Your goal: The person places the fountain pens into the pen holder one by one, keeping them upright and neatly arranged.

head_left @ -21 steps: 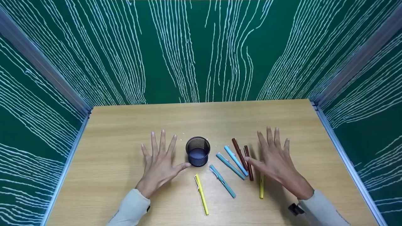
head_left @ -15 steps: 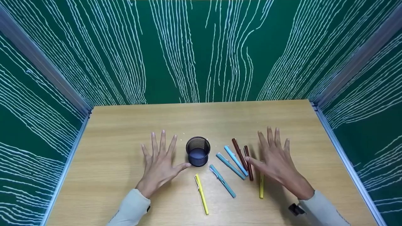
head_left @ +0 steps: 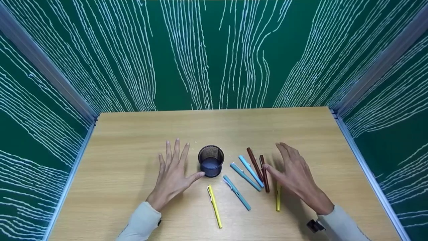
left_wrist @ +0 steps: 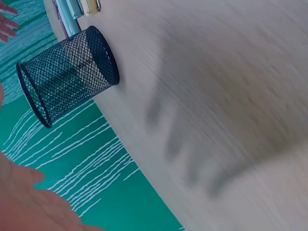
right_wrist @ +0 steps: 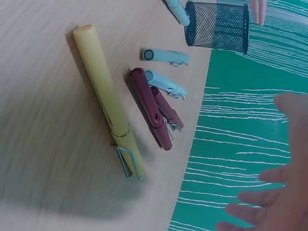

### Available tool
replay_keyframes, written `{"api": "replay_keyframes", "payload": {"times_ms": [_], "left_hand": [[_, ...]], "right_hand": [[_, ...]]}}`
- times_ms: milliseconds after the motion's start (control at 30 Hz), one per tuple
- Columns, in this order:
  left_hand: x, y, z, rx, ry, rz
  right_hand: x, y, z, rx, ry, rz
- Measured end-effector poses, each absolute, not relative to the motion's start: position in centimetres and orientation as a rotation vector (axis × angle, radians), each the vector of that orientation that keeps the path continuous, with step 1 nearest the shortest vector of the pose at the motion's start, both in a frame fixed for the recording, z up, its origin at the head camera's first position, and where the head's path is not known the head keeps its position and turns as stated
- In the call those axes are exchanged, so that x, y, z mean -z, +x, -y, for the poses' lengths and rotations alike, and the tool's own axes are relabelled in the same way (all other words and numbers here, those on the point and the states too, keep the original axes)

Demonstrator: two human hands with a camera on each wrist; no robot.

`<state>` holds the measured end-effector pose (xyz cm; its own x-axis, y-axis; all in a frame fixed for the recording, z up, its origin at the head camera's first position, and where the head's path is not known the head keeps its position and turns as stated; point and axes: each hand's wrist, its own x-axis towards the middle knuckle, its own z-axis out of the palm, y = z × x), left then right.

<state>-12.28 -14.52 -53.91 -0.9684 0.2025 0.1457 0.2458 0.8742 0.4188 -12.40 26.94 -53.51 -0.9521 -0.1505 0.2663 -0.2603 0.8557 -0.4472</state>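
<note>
A black mesh pen cup stands upright between the two hands. My left hand hovers just left of it, fingers spread, thumb tip overlapping the cup's lower edge in the head view. To the right, my right hand hangs over a yellow pen, partly covering it in the head view, fingers loosely extended and holding nothing. Near its thumb lie two dark red pens. A light blue pen and two teal pens fan out toward the cup. Another yellow pen lies closer to the front.
The wooden table is bounded by green walls with wavy white lines. Metal rails run along both sides. A few tiny pale specks lie near the cup.
My left hand has shifted slightly right, its fingers drawing a little closer together. The right hand's fingers have gone from spread to closer together and slightly bent. Pens and cup stay put.
</note>
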Motion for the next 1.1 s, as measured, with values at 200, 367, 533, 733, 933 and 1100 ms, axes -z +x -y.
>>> {"api": "replay_keyframes", "payload": {"times_ms": [200, 367, 533, 733, 933, 1100], "left_hand": [[54.2, -12.5, 14.3, 0.848, -0.406, 2.871], [54.8, -12.9, 13.9, 1.050, -0.474, 2.814], [55.5, -13.1, 13.4, 1.198, -0.504, 2.779], [56.4, -13.4, 13.1, 1.343, -0.515, 2.717], [57.2, -13.7, 12.8, 1.489, -0.543, 2.647], [57.9, -13.9, 12.7, 1.567, -0.553, 2.610]], "right_hand": [[54.4, -12.4, -27.1, -0.754, 0.366, 2.661], [55.3, -11.8, -27.3, -0.848, 0.330, 2.632], [56.1, -11.3, -27.5, -0.920, 0.263, 2.660], [57.2, -10.9, -27.7, -0.958, 0.216, 2.675], [58.1, -10.3, -27.9, -1.012, 0.157, 2.701], [58.7, -9.9, -28.1, -1.026, 0.117, 2.722]]}}
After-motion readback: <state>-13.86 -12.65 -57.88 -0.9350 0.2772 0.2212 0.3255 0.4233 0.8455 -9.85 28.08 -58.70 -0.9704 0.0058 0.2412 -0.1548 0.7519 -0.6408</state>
